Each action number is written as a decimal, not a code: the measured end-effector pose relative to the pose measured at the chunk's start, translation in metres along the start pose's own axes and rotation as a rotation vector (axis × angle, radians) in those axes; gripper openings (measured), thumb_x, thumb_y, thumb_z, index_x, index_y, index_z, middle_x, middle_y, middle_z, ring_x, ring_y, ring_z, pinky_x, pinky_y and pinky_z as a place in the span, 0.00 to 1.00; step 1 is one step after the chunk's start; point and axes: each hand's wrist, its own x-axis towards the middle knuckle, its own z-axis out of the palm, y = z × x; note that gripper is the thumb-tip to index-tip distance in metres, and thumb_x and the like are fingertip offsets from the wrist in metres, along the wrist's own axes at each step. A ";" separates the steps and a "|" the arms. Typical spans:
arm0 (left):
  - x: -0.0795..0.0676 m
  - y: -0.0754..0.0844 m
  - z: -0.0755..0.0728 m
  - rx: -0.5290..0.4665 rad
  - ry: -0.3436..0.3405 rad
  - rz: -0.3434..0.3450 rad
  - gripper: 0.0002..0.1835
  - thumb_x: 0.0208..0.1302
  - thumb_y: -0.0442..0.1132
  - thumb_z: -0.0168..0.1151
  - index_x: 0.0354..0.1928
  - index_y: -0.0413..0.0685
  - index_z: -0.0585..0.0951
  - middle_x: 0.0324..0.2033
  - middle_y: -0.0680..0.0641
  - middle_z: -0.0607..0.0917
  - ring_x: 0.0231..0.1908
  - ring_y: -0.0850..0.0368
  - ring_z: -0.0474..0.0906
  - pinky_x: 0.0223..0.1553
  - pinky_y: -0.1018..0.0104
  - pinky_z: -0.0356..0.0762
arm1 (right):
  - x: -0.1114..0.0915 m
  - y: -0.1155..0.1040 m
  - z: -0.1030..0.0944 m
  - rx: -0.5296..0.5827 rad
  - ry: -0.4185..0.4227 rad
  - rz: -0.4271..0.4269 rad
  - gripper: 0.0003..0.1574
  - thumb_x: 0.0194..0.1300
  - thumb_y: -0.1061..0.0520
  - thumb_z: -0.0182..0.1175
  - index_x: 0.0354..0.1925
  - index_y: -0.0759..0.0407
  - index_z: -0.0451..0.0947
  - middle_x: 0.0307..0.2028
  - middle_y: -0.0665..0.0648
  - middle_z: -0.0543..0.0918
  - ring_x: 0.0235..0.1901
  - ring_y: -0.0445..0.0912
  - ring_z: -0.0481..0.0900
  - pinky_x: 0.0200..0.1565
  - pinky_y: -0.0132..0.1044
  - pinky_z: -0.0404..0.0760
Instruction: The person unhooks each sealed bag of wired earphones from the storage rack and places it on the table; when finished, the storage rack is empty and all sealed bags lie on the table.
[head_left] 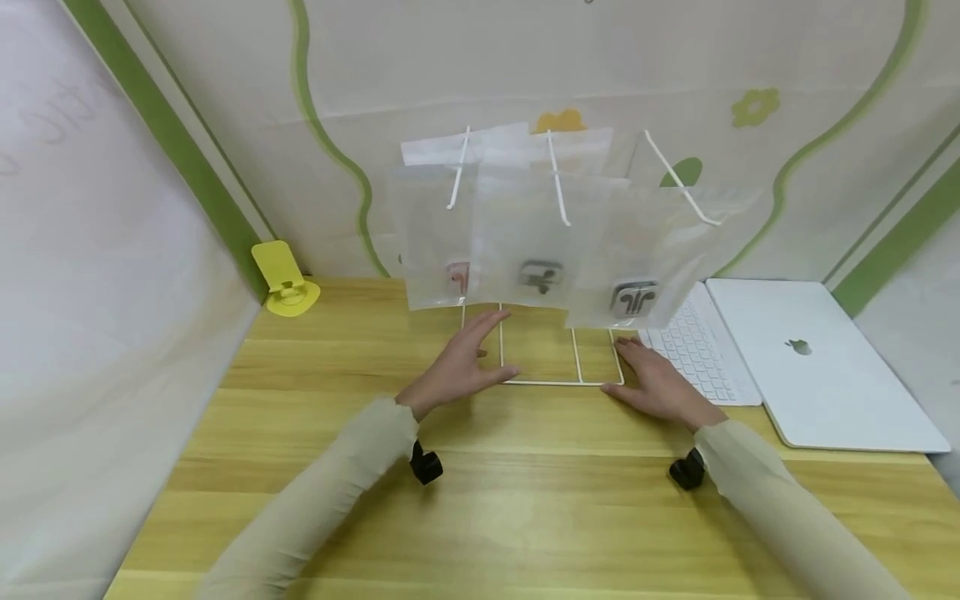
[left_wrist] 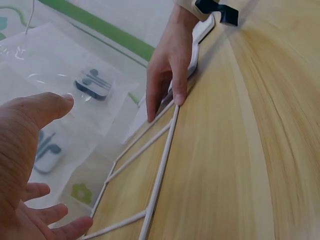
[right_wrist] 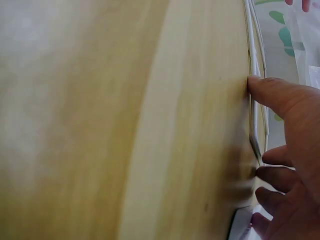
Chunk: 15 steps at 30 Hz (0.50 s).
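1. White fabric screens printed with wavy green lines stand behind and beside a yellow, wood-grained bench.
2. On the bench stands a white wire rack, its flat, barred base towards the person; the clock directions below take that base, in the head view, as centre.
3. At 12 o'clock, three slim white prongs jut forward above clear plastic bags, which hang side by side and partly overlap. Low in them show a small pinkish earphone pack on the left, a square pack with dark earphones in the middle and a dark-edged earphone case on the right.
4. At 9 o'clock, the left hand has a wide grip, thumb and fingers spread beside the base, holding nothing. Whether it touches the wire, I cannot tell.
5. Between 3 and 4 o'clock, the right hand has a narrower grip, thumb and fingertips pinching the base's near right corner.
6. Long beige sleeves cover both arms.
7. At 3 o'clock, a white keyboard lies near the right hand; farther out, just beside it, lies a closed silver laptop.
8. Between 9 and 10 o'clock, well apart from the rack, stands a bright yellow stand with a round foot.
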 end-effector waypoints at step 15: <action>0.080 0.051 0.050 -0.194 0.094 -0.003 0.46 0.59 0.44 0.70 0.74 0.59 0.54 0.69 0.45 0.66 0.66 0.46 0.68 0.62 0.52 0.72 | 0.004 0.003 0.000 0.075 0.012 0.038 0.52 0.60 0.38 0.65 0.70 0.65 0.59 0.69 0.69 0.64 0.64 0.67 0.66 0.63 0.63 0.66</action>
